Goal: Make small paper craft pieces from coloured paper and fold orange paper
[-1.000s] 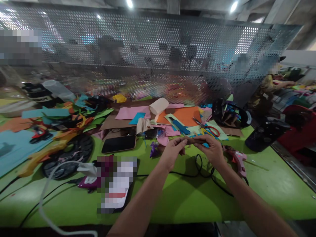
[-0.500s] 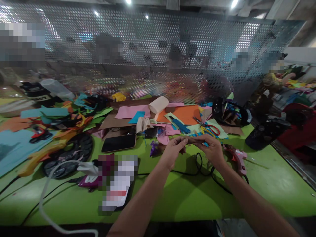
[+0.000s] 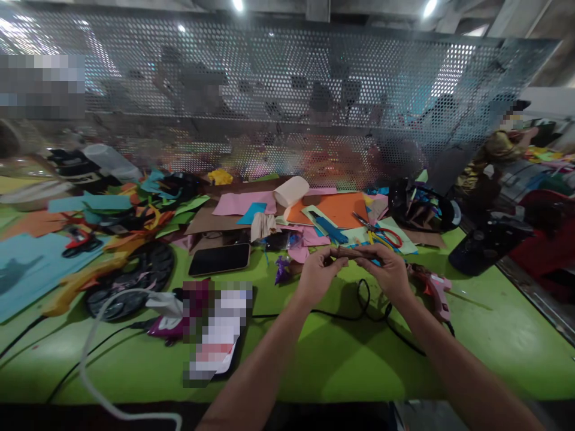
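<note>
My left hand [image 3: 318, 274] and my right hand [image 3: 387, 270] meet over the green table [image 3: 350, 371]. Between them they pinch a thin brown roll [image 3: 349, 253], perhaps of paper, one hand at each end. My fingertips cover both ends of it. Just beyond my right hand lie red-handled scissors [image 3: 392, 235] and a blue cutter knife [image 3: 330, 227] on pale green paper. A small purple crumpled piece [image 3: 282, 270] rests left of my left hand. To the right of my right hand is a pink glue gun [image 3: 435, 288].
A black phone [image 3: 219, 260], a second phone [image 3: 224, 335] with a blurred screen and a purple power strip [image 3: 171, 320] lie leftward. A yellow glue gun [image 3: 74, 284] overlaps a round black tray [image 3: 135, 299]. A dark tumbler [image 3: 487, 242] lies tilted at right. Cables cross the table.
My left thumb and fingers have shifted along the brown roll, and more of it shows between my hands. The view has moved slightly; the table items stay in place.
</note>
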Available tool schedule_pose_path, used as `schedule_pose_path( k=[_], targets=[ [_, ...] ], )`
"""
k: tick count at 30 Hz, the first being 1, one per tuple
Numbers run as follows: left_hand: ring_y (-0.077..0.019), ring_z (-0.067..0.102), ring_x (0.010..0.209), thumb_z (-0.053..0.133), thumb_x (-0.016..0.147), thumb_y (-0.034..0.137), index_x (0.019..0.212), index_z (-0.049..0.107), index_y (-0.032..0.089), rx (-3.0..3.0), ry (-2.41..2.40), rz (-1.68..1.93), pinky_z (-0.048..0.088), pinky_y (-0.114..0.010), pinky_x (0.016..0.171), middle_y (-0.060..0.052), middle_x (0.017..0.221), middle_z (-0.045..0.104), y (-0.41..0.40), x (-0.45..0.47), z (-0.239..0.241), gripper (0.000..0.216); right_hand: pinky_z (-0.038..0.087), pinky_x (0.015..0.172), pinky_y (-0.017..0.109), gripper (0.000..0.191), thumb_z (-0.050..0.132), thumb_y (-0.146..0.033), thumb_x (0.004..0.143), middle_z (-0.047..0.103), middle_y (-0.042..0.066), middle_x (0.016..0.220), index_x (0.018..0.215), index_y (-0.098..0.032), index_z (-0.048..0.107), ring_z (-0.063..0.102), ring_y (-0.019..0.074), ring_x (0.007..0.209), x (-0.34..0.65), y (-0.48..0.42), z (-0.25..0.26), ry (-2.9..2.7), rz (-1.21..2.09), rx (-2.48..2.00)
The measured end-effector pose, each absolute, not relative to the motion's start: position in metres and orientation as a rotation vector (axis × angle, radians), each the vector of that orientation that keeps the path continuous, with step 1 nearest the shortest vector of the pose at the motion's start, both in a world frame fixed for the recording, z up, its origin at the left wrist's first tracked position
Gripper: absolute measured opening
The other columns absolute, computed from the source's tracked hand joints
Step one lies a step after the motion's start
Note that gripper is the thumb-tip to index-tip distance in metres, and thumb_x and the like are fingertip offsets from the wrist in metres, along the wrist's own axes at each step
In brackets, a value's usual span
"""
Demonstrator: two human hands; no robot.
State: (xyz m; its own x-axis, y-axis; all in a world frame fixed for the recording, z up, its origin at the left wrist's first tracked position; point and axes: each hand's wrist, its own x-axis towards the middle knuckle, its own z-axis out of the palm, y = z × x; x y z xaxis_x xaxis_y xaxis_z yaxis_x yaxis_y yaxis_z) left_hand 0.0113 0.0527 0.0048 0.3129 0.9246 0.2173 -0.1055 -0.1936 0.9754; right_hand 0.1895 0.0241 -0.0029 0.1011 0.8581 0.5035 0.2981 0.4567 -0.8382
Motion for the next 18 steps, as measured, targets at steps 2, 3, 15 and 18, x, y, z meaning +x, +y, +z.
schedule_pose_path(
  k=[2, 3, 15, 18],
  targets=[
    [-0.0163, 0.061, 0.074, 0.071, 0.076, 0.031, 0.082, 0.072, 0.018, 1.421, 0.814, 1.146, 0.047, -0.027, 0.069, -0.003, 0.079, 0.072, 0.054, 0.011, 0.004, 0.015, 0.055, 0.077, 0.033, 0.015, 0.076, -0.026, 0.077, 0.076, 0.002, 0.088, 0.092, -0.025, 0.076, 0.069, 0.0205, 0.083, 0.189, 0.024, -0.003, -1.455, 0.572, -1.08],
    [-0.0166, 0.061, 0.074, 0.071, 0.075, 0.032, 0.082, 0.072, 0.018, 1.415, 0.815, 1.14, 0.047, -0.027, 0.068, -0.003, 0.079, 0.072, 0.054, 0.011, 0.003, 0.015, 0.055, 0.076, 0.032, 0.015, 0.076, -0.027, 0.077, 0.076, 0.002, 0.087, 0.092, -0.025, 0.076, 0.069, 0.0205, 0.083, 0.188, 0.023, -0.003, -1.445, 0.579, -1.08],
    [-0.0085, 0.043, 0.052, 0.079, 0.07, 0.037, 0.07, 0.06, 0.018, 1.282, 0.929, 1.243, 0.033, -0.021, 0.05, 0.005, 0.057, 0.052, 0.049, 0.009, 0.011, 0.027, 0.058, 0.075, 0.036, 0.019, 0.076, -0.035, 0.078, 0.077, 0.005, 0.09, 0.094, -0.024, 0.077, 0.07, 0.0219, 0.081, 0.19, 0.024, -0.006, -1.36, 0.669, -1.101],
    [-0.008, 0.044, 0.054, 0.075, 0.076, 0.041, 0.074, 0.059, 0.019, 1.234, 0.931, 1.336, 0.035, -0.021, 0.052, 0.005, 0.061, 0.053, 0.051, 0.005, 0.013, 0.028, 0.059, 0.08, 0.039, 0.024, 0.078, -0.036, 0.076, 0.078, 0.006, 0.096, 0.097, -0.024, 0.077, 0.071, 0.0235, 0.087, 0.193, 0.027, -0.007, -1.245, 0.714, -1.114]
  ],
)
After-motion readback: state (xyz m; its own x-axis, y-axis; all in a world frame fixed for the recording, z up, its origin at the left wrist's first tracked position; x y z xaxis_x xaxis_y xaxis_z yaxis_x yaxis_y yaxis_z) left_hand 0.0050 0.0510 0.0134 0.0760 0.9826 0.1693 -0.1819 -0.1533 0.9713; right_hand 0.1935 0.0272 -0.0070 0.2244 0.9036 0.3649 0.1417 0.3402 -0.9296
